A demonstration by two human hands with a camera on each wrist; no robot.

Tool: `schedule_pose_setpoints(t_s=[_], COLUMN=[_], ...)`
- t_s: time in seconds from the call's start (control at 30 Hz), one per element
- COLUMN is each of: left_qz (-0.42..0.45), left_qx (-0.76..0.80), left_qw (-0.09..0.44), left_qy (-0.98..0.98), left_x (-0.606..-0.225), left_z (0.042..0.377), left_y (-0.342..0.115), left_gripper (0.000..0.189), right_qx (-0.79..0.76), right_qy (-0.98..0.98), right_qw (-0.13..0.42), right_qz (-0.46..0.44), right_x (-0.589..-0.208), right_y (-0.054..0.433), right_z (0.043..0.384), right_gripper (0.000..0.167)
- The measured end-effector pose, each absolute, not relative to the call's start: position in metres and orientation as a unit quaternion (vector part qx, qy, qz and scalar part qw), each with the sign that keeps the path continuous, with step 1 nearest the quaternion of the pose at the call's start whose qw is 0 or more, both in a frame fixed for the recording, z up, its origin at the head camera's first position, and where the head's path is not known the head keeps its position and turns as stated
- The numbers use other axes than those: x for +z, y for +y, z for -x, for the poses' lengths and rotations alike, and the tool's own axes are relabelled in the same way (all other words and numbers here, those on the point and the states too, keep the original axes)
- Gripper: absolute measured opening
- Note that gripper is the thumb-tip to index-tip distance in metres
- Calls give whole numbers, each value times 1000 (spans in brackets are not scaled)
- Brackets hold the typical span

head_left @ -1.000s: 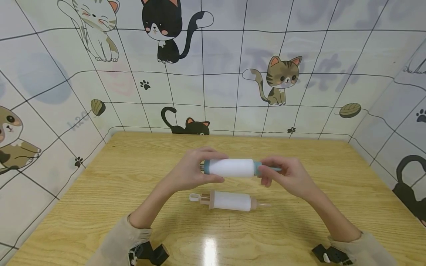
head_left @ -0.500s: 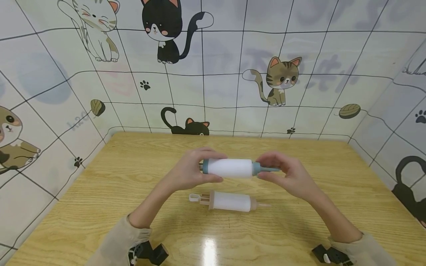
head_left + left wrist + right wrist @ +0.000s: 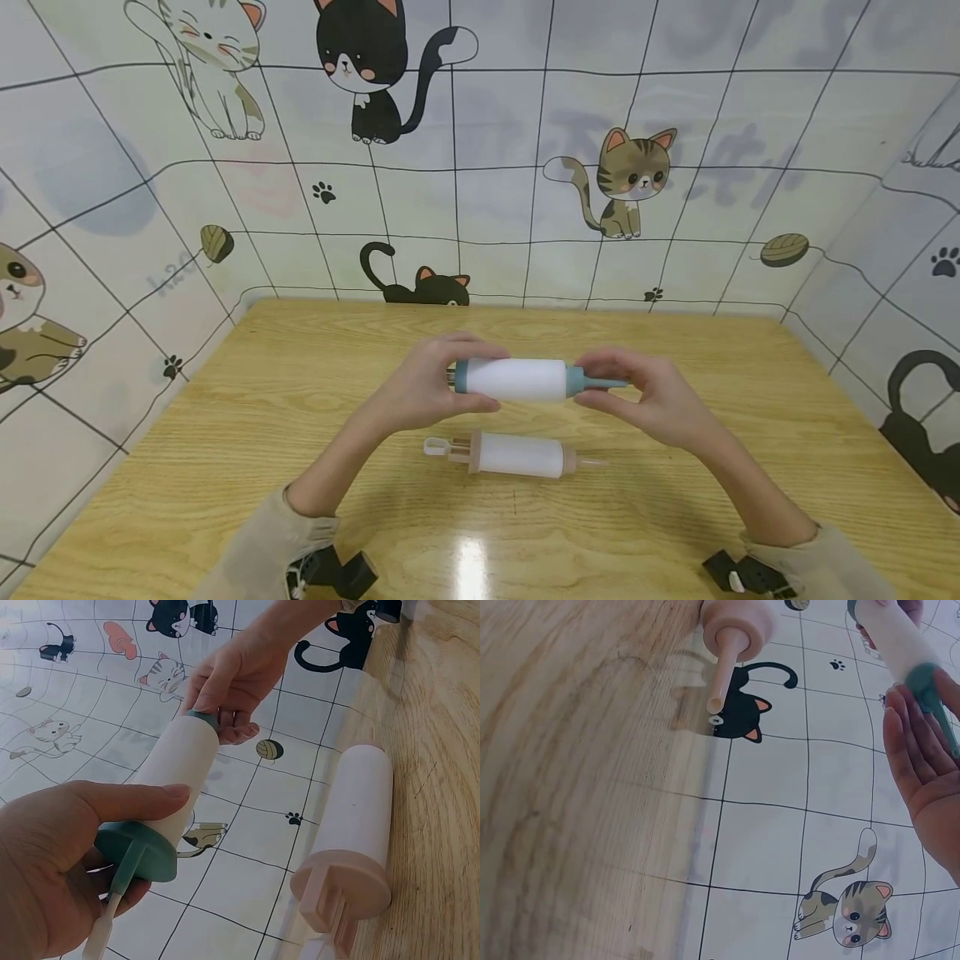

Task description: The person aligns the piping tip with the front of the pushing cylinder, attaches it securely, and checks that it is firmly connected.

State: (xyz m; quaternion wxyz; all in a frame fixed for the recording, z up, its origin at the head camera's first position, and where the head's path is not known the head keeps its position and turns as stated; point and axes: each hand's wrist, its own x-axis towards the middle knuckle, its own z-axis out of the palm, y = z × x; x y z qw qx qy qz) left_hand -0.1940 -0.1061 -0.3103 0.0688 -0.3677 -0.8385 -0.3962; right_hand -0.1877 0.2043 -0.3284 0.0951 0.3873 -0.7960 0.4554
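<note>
My left hand [image 3: 431,383] grips a syringe [image 3: 517,379] with a white barrel, teal collars and a long teal nozzle, held level above the table. Its thumb lies along the barrel near the plunger end; in the left wrist view the teal flange [image 3: 139,851] and pale plunger handle [image 3: 99,930] stick out past the palm. My right hand [image 3: 648,396] pinches the teal collar at the nozzle end between thumb and fingers. The slim nozzle [image 3: 943,724] points right, past the fingers. Nearer me, a second syringe [image 3: 521,455], white with beige ends, lies on the table.
The wooden table [image 3: 337,483] runs up to a white, grid-lined backdrop [image 3: 495,200] printed with cartoon cats. Dark wrist cameras [image 3: 337,575] sit on both sleeves. The beige syringe's nozzle [image 3: 727,675] points right, below the held syringe.
My right fingers have shifted around the teal collar; fingertips that showed below it a second ago are now tucked behind. The left hand keeps its grip, and the beige syringe stays put.
</note>
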Motion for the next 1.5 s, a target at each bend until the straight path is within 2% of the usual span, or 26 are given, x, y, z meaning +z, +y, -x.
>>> schedule_pose_setpoints(t_s=[0.4,0.6,0.87,1.3,1.5], left_qz=[381,382,373,354,354], left_qx=[-400,-404,-404,-404,-406], left_qw=[69,66,63,62,59], left_qy=[-830,-828,-833,-841,-840], left_x=[-310,-311,-313,-315,-314], left_z=[192,193,192,193,192], left_y=[-104,-103,-101,-103,-102], left_gripper=[48,48,46,49,48], right_qx=[475,467,495,449,446], right_qy=[-797,-806,-795,-800,-797], right_qw=[60,73,84,103,107], right_qz=[-368,-357,-341,-385,-393], right_x=[-329,-330,-330,-326,-326], right_y=[205,204,202,203,203], right_z=[187,187,184,186,186], right_gripper=[15,13,25,41,39])
